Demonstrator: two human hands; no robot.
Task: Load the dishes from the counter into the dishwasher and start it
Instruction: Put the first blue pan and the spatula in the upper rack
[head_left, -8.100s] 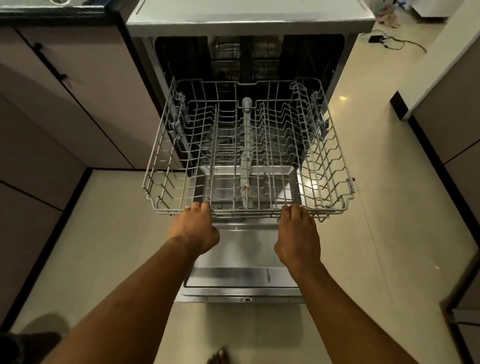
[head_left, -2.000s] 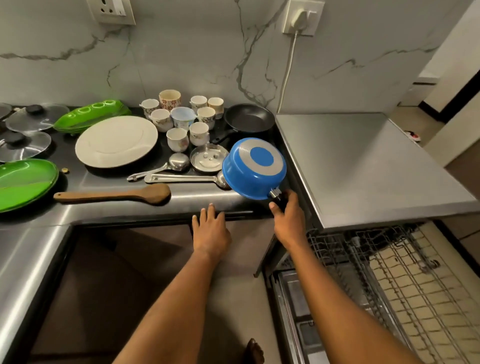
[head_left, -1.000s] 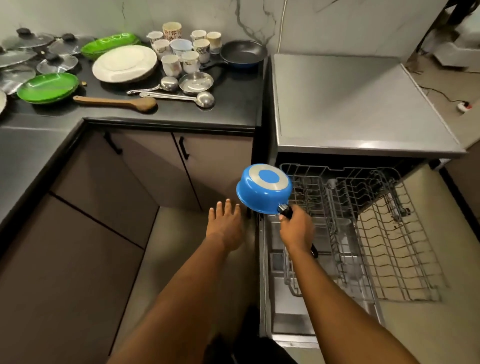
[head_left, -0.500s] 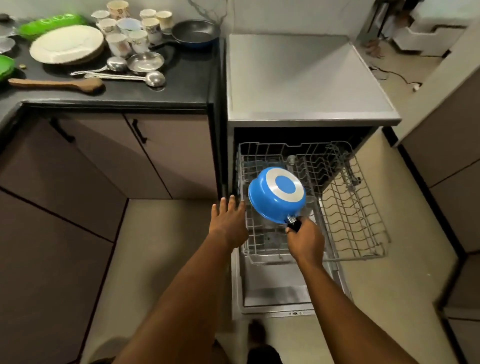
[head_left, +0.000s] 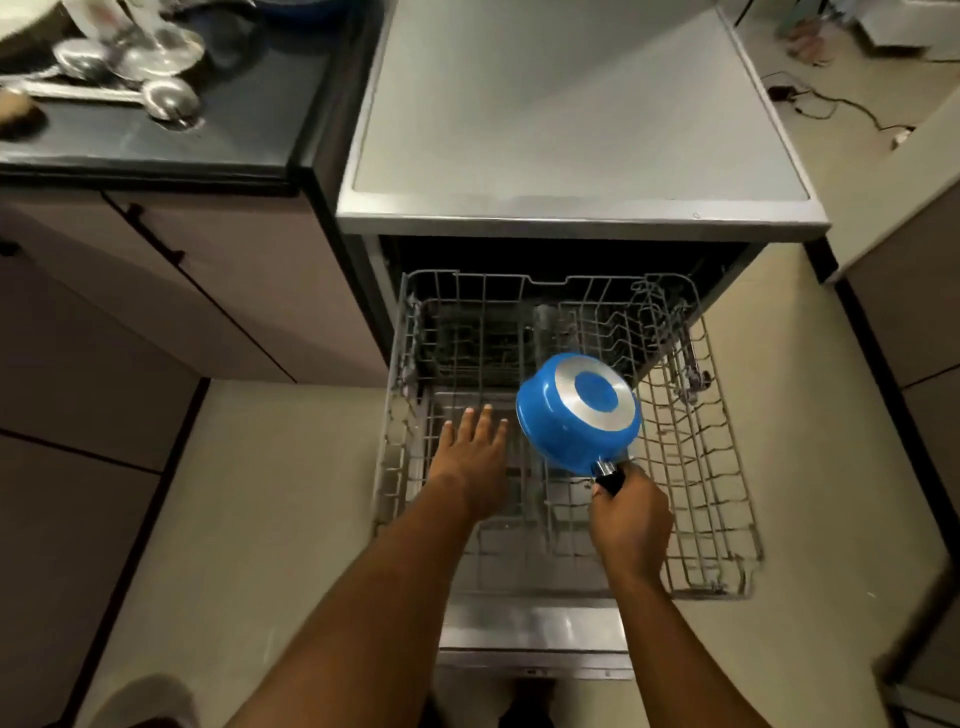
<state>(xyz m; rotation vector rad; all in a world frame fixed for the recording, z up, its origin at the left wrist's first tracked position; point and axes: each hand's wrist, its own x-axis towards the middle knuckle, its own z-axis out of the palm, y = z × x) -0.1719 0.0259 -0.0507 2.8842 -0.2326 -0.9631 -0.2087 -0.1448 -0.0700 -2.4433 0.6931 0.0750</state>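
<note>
While the right hand (head_left: 631, 519) curls round the black handle (head_left: 609, 480) of one blue saucepan (head_left: 579, 413), the pan hangs over the middle of the single pulled-out wire rack (head_left: 717, 467), tipped so its base, a silver ring round a blue disc, faces up. The left hand (head_left: 475, 457) is flat, fingers straight and spread, above the rack's left half, holding nothing; whether it touches the wires cannot be told. The rack sits over the lowered door (head_left: 535, 639) of the dishwasher (head_left: 571, 130). On the dark table (head_left: 234, 130) at upper left lie two steel ladles (head_left: 169, 98), blurred, beside other dishes too smeared to count.
</note>
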